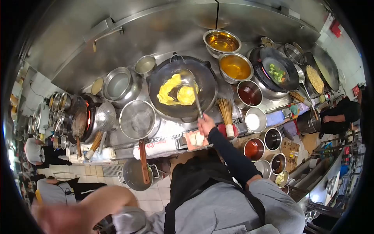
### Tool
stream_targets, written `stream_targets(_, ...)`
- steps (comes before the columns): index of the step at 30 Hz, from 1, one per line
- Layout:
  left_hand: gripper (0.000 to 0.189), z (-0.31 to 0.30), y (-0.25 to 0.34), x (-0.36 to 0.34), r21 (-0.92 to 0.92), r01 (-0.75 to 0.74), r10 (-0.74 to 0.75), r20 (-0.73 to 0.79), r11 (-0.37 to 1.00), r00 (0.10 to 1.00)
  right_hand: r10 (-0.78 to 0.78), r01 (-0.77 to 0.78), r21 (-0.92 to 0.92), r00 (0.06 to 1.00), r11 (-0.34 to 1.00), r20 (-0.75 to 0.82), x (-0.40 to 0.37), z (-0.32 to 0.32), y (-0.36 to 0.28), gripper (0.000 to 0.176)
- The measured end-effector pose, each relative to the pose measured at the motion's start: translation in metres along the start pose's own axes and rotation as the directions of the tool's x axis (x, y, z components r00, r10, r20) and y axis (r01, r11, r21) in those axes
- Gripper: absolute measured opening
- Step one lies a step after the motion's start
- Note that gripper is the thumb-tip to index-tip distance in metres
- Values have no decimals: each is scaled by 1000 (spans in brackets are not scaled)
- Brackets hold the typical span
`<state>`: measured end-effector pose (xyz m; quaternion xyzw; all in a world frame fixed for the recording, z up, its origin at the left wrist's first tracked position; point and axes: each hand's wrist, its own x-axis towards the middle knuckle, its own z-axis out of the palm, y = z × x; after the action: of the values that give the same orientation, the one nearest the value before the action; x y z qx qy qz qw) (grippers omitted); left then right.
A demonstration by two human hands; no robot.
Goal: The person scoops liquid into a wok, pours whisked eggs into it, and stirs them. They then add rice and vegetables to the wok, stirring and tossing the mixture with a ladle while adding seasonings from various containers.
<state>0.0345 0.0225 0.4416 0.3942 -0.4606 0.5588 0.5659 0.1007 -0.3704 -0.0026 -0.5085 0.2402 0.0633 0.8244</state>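
Observation:
My right hand (206, 125) is closed round the long handle of a metal ladle (188, 78). The ladle's bowl is over yellow egg (175, 90) in a large dark wok (204, 102). The egg lies in a ring of soft folds, with dark wok showing in the middle. My left hand (64, 218) is at the lower left, away from the stove; it is smeared by motion, and its fingers cannot be made out.
Oil bowls (235, 67) and sauce pots (249, 94) stand right of the wok. A strainer (137, 119) lies to its left. Farther right is a wok with green vegetables (277, 72). Co-workers (343, 113) stand at the right and left (35, 150). Bamboo brush (225, 113) nearby.

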Motion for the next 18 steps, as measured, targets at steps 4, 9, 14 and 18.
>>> stream_targets(4, 4, -6, -69, -190, 697, 686, -923, -93, 207, 373, 198, -191, 59, 971, 980, -134, -88, 41, -18, 21)
stream_targets(9, 19, -104, -61, -477, 827, 547, -991, -131, -133, -43, 250, -445, 568, 886, 692, 390, 7, -36, -25, 9)
stream_targets(14, 23, -130, -31, -556, 933, 360, -999, -23, -11, 28, -95, 21, -300, 968, 954, -233, -28, 12, 38, 10)
stream_targets(18, 27, -121, -21, -557, 866, 489, -990, -138, -109, 23, 332, -457, 573, 889, 680, 316, -13, -21, -8, 12)
